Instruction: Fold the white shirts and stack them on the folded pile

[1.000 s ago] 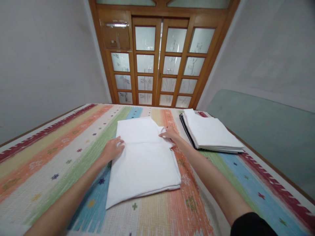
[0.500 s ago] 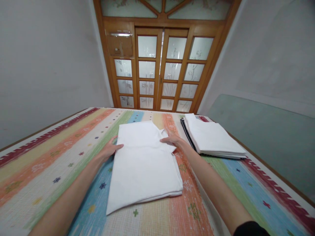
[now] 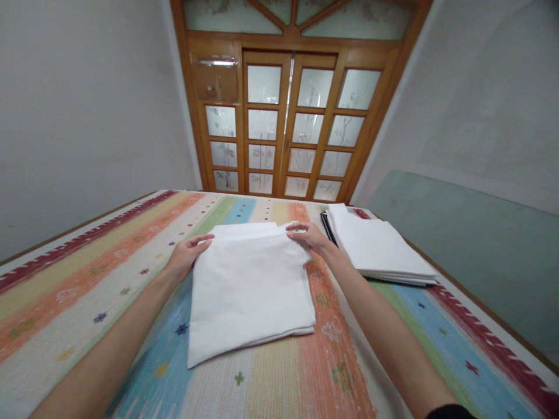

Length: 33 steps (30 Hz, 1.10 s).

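A folded white garment [image 3: 251,291], perhaps a shirt, lies in front of me on a striped cloth [image 3: 144,279]. Its middle is raised into a ridge, with the far part behind it. My left hand [image 3: 186,256] pinches the ridge at its left end between thumb and fingers. At the right end, my right hand [image 3: 308,234] grips the fabric the same way. The garment's near edge rests on the cloth, and layers show at its lower right corner. How the far part lies under the ridge is hidden.
To the right sits a stack of folded white garments [image 3: 384,244], with a black item with white stripes [image 3: 328,228] underneath. A pale green board [image 3: 463,233] stands along the right side. Wooden glass-paned doors [image 3: 288,128] are beyond the far edge.
Both hands have lifted the garment's middle, making a ridge across it. Its near edge has shifted slightly away from me, and the far part now shows mostly as a strip behind.
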### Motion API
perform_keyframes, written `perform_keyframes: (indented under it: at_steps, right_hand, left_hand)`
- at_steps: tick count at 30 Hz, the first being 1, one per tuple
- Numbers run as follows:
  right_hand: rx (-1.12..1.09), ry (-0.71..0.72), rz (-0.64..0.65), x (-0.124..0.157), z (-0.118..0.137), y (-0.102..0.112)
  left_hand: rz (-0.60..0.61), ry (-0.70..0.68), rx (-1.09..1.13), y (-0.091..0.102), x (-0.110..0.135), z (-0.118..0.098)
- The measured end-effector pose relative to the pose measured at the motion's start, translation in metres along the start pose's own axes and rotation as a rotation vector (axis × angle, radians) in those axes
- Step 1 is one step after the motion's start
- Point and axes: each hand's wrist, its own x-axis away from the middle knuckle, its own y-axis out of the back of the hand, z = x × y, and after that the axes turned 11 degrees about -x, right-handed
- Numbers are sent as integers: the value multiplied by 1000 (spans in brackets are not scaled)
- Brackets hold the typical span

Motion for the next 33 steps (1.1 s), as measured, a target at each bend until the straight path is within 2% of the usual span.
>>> perform_keyframes:
  at_steps: [4,7,12,16,20,23,25,28,33]
  right_hand:
    - [163,44,66,7,19,3]
    - [315,58,95,11,19,7]
    - [513,123,16,11,4,7]
    - [773,285,-106,12,-2,0]
    - [973,566,-280,18,-1,-5]
    - [971,694,-195,22,3,-6]
    - [946,707,-85,26,9,-5]
    - [935,700,16,35,21,-4]
    - [884,602,108,66,66,-3]
  left_hand:
    - [53,-107,-181,10,5,-16]
    - [81,-169,-383,15,4,-17]
    - [-21,-293,-770,13,5,-15]
    - [-110,-381,-937,6,10,-18]
    - [-185,-510,-964,2,11,-17]
    - [-241,-619,-911,4,10,-17]
    - [-196,-639,-853,6,12,-19]
    - [-93,-560,-810,10,17,-25]
    - [-42,-499,-662,18,33,-45]
